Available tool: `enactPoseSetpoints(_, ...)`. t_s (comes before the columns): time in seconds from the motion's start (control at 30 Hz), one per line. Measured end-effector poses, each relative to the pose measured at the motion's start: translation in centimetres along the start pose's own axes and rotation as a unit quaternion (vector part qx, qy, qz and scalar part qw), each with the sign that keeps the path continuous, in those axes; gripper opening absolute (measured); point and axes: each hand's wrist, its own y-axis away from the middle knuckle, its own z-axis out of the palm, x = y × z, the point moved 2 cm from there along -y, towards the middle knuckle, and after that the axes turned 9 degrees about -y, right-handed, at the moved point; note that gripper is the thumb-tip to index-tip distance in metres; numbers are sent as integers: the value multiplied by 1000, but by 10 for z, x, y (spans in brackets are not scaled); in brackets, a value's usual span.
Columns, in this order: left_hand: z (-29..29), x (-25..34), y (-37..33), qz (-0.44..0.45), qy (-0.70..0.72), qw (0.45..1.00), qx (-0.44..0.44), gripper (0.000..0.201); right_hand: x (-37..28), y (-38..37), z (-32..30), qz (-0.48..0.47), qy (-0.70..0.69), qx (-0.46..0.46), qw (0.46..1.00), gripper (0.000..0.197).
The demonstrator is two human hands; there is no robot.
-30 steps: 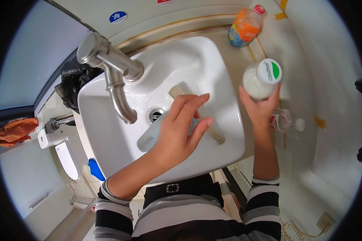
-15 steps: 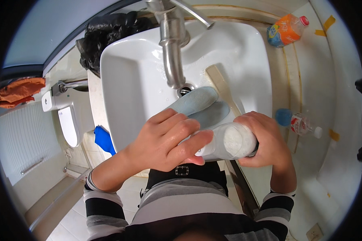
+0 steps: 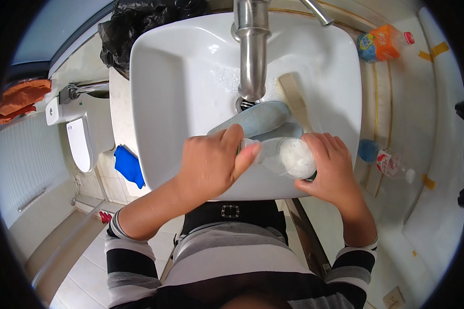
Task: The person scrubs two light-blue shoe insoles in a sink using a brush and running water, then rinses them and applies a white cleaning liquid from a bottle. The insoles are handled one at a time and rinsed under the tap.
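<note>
Over the near side of the white sink (image 3: 160,154), a clear plastic bottle (image 3: 273,154) with white powder in it lies tilted between my hands. My right hand (image 3: 330,167) is wrapped round its bottom end. The fingers of my left hand (image 3: 209,159) close on the white cap (image 3: 250,149) at the other end; whether the cap is loose cannot be seen. Beyond the bottle, two light-blue shoe-shaped pieces (image 3: 260,117) lie partly overlapping in the sink, their near ends hidden by my hands. A flat beige brush handle (image 3: 293,95) rests beside them; its lower end is covered.
The metal faucet (image 3: 253,62) reaches over the drain. A black plastic bag (image 3: 123,38) sits at the far left corner. Along the right ledge are an orange-labelled bottle (image 3: 384,44) and a small clear bottle (image 3: 386,160). A blue cloth (image 3: 129,166) hangs left, near the toilet (image 3: 81,144).
The view has shifted, so the faucet and sink sit farther right and higher. My left hand has turned at the cap, its thumb now pointing along the bottle. The right hand keeps hold.
</note>
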Motion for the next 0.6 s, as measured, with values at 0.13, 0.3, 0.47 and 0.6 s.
enactPoseSetpoints(0.13,-1,-5,0,-18,86,995,-56,43,3,0,6,13,-14,3,1000,64)
enactPoseSetpoints(0.3,1,-1,2,168,92,975,113,43,9,2,11,38,-73,-3,997,64)
enactPoseSetpoints(0.47,2,-9,3,48,151,985,76,41,14,6,14,61,-81,33,994,64)
enactPoseSetpoints(0.6,9,-17,2,-33,189,979,72,35,16,12,10,76,-102,70,989,67)
